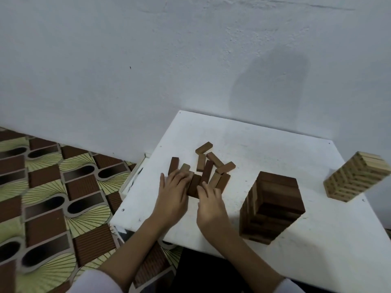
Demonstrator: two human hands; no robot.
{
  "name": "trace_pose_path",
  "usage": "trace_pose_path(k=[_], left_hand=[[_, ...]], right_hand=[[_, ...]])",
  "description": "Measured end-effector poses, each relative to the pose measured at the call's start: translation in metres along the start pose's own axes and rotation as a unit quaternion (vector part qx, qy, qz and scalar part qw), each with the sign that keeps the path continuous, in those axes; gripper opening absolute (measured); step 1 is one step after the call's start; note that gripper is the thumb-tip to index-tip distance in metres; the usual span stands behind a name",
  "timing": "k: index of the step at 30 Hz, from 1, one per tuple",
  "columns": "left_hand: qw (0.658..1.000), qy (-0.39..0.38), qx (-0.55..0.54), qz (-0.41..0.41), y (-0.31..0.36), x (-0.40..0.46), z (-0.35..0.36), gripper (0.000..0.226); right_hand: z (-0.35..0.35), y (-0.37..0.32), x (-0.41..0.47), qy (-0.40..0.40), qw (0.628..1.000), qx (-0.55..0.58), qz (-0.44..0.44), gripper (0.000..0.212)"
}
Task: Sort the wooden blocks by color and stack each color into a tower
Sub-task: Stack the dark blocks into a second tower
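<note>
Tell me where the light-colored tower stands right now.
The light-colored tower stands at the white table's far right edge, right of the dark brown tower.

dim, soft light; faint shadow on wall (268,85); edges warped, slightly blurred.

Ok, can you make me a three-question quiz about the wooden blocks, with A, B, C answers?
1. Where is the pale striped wooden block tower?
A. table's right edge
B. on the floor
C. under the hands

2. How many towers stand on the white square table?
A. none
B. two
C. five

3. What are the left hand and right hand doing?
A. touching the loose brown wooden blocks
B. lifting the dark brown wooden block tower
C. resting on the floor

Answers: 1 A, it stands at the right edge. 2 B, one dark, one pale. 3 A, both hands are on the pile.
</note>
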State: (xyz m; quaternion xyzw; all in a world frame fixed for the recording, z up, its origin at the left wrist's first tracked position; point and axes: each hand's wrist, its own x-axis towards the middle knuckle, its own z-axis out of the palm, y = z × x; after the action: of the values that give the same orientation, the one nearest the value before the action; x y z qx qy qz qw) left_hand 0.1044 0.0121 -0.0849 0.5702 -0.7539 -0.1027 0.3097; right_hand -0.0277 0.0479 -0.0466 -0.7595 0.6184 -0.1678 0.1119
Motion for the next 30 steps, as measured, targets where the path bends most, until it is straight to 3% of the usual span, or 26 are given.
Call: trace_pose_path(k=[4, 9, 14, 16, 22, 30], left_hand=[[0.999, 0.037, -0.025, 0.014, 0.002, -0.008, -0.001, 0.037], [0.997, 0.009, -0.072, -0.013, 0.014, -0.011, -0.006, 0.036], [0.996, -0.041, -0.066, -0.035, 0.014, -0.008, -0.004, 0.077], [0.997, -0.055, -0.051, -0.032, 0.013, -0.006, -0.001, 0.084], [0.99, -0.024, -0.121, -0.065, 0.019, -0.003, 0.001, 0.057], [0.984, -0.074, -0.148, -0.07, 0.016, -0.003, -0.009, 0.085]], right_hand=[[0.021, 0.016, -0.005, 0.074, 0.996, 0.043, -0.025, 0.052], [0.031, 0.02, -0.011, 0.086, 0.983, 0.158, -0.025, 0.052], [0.028, 0.02, -0.018, 0.069, 0.966, 0.249, 0.005, 0.051], [0.026, 0.02, -0.019, 0.061, 0.961, 0.27, 0.007, 0.054], [0.023, 0.019, -0.02, 0.092, 0.954, 0.285, -0.011, 0.059], [0.024, 0.021, -0.021, 0.13, 0.952, 0.273, 0.039, 0.051]])
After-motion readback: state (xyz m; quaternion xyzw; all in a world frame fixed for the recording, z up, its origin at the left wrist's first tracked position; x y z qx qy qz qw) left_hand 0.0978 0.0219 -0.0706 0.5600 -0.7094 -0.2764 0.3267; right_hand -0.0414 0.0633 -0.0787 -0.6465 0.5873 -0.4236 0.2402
